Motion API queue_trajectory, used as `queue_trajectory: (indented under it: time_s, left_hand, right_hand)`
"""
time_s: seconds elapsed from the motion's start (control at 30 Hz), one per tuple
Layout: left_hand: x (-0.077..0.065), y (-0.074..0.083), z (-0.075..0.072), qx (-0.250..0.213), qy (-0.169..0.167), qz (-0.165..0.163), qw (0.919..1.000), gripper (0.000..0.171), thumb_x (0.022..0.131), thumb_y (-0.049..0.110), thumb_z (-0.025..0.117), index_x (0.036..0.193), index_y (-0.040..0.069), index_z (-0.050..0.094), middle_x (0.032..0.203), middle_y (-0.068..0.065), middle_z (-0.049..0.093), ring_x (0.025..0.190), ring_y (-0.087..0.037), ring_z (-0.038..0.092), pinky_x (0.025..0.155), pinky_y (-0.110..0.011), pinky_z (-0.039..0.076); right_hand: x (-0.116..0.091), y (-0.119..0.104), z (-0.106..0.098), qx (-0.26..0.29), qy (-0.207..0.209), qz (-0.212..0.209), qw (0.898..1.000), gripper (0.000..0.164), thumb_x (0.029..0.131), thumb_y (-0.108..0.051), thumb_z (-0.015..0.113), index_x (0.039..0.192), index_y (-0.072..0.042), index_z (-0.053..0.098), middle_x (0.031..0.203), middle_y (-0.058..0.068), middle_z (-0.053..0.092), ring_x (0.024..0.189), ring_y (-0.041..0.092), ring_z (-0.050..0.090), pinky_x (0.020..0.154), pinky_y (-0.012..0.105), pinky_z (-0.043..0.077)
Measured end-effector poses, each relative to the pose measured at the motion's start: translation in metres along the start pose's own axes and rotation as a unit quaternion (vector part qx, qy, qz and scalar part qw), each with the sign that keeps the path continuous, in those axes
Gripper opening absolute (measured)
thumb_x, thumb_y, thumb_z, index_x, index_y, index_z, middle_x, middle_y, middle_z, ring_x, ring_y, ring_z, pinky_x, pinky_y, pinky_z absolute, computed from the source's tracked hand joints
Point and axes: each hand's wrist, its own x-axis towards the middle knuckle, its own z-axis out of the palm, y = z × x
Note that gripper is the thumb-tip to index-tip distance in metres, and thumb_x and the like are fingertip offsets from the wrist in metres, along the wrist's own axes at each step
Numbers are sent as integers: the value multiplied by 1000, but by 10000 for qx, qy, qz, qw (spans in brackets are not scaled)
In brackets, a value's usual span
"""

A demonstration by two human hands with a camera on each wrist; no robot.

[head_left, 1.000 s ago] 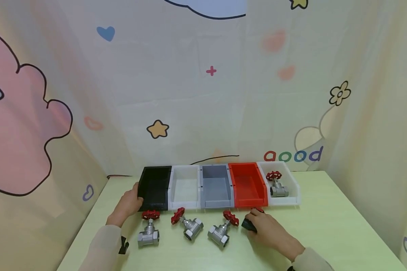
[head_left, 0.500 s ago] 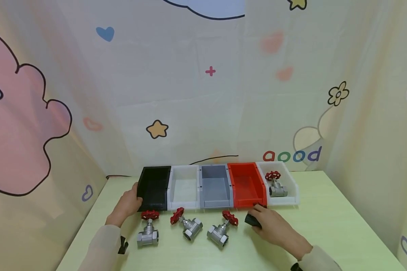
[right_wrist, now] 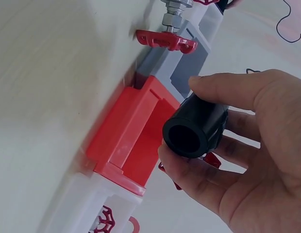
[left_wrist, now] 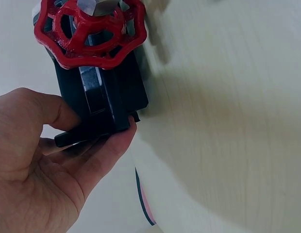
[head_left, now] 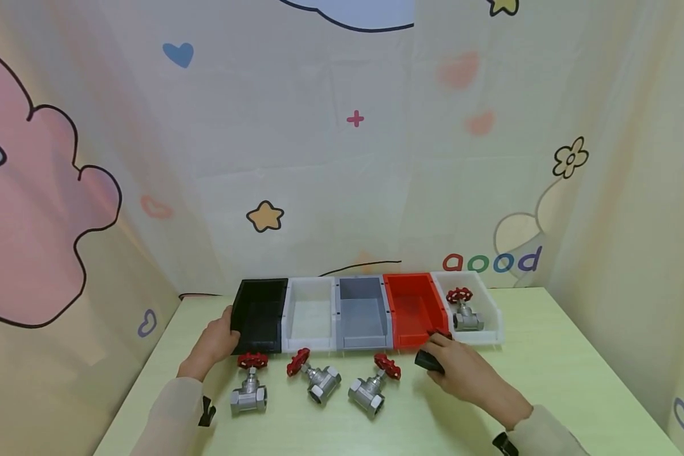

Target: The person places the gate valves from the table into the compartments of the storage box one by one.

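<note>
My left hand (head_left: pixel 212 342) grips the outer side wall of the black bin (head_left: pixel 260 316), thumb on the rim and fingers beneath in the left wrist view. My right hand (head_left: pixel 458 373) holds a black valve (right_wrist: pixel 196 126) with a round open pipe end, in front of the red bin (head_left: pixel 417 313). Part of its red handwheel (right_wrist: pixel 212 160) shows behind my fingers; the rest is hidden. Three silver valves with red handwheels lie before the bins: the left valve (head_left: pixel 249 398), the middle valve (head_left: pixel 322 383) and the right valve (head_left: pixel 367 394).
The row of joined bins also has a white bin (head_left: pixel 311 345), a grey bin (head_left: pixel 365 342) and a right-end white bin (head_left: pixel 494 332). That last one holds another silver valve (head_left: pixel 468 320). A patterned curtain (head_left: pixel 342 190) hangs behind the table (head_left: pixel 296 437).
My right hand has lifted the black valve and carried it slightly rightward and toward the front of the red bin. The left hand stays on the black bin.
</note>
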Motion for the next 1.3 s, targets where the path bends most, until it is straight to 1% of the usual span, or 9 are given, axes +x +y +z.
queue_trajectory:
  time_s: [0.2, 0.37, 0.47, 0.73, 0.83, 1.1, 1.2, 1.27, 1.3]
  left_hand:
    - [0, -1, 1, 5, 15, 16, 10000, 68, 94, 10, 48, 150, -12, 16, 100, -28, 65, 66, -23, 52, 64, -37, 42]
    - [1, -1, 0, -15, -33, -28, 10000, 70, 95, 11, 47, 152, -11, 13, 85, -19, 63, 61, -21, 49, 61, -35, 40]
    - [2, -1, 0, -70, -87, -64, 9999, 70, 95, 11, 46, 152, -10, 11, 74, -12, 58, 56, -19, 46, 58, -34, 37]
    - [2, -3, 2, -140, -99, -79, 9998, 70, 95, 11, 44, 153, -9, 10, 61, -5, 48, 48, -15, 38, 51, -32, 34]
    - [2, -3, 2, -160, -89, -74, 9998, 70, 95, 11, 44, 153, -9, 10, 60, -4, 47, 48, -15, 37, 51, -32, 34]
    - [1, -2, 0, -63, -66, -87, 9999, 70, 94, 10, 45, 152, -10, 12, 71, -13, 57, 54, -19, 46, 57, -34, 38]
    - [1, -2, 1, -32, -68, -94, 9999, 70, 94, 10, 46, 152, -10, 13, 84, -21, 64, 59, -21, 50, 60, -36, 40]
    - [1, -2, 1, -3, -43, -75, 10000, 70, 94, 10, 47, 151, -11, 14, 97, -26, 66, 64, -22, 52, 63, -37, 42]
    - [1, -2, 1, 10, -42, -80, 10000, 70, 94, 10, 47, 151, -11, 14, 98, -27, 66, 64, -22, 52, 64, -37, 42]
  right_hand:
    - [1, 3, -4, -28, 92, -69, 9999, 36, 78, -16, 81, 111, -12, 69, 109, 3, 64, 91, 20, 63, 85, 45, 57]
    - [3, 4, -8, -60, 221, -156, 9996, 34, 77, -15, 81, 109, -13, 69, 106, 2, 64, 88, 20, 63, 83, 44, 57]
    - [4, 3, -10, -136, 301, -204, 9992, 33, 77, -14, 81, 108, -14, 69, 106, 1, 64, 87, 19, 63, 84, 43, 57]
    - [9, 4, -17, -266, 332, -242, 9988, 37, 77, -12, 81, 112, -10, 69, 113, 6, 65, 95, 26, 66, 86, 48, 56]
    - [11, 5, -20, -316, 385, -283, 9984, 37, 77, -10, 81, 112, -11, 70, 113, 6, 65, 95, 27, 66, 87, 48, 55]
    - [17, 10, -23, -280, 366, -267, 9986, 38, 77, -5, 80, 113, -10, 70, 116, 7, 66, 98, 30, 67, 89, 50, 55]
    - [19, 12, -23, -300, 400, -257, 9984, 40, 76, -3, 80, 113, -10, 69, 115, 6, 67, 98, 30, 67, 88, 49, 55]
    - [20, 13, -23, -302, 408, -257, 9984, 41, 75, -3, 80, 114, -10, 69, 116, 7, 67, 98, 31, 67, 88, 50, 55]
    - [20, 14, -23, -302, 416, -249, 9984, 41, 75, -3, 81, 114, -10, 70, 116, 7, 67, 99, 31, 67, 89, 50, 55]
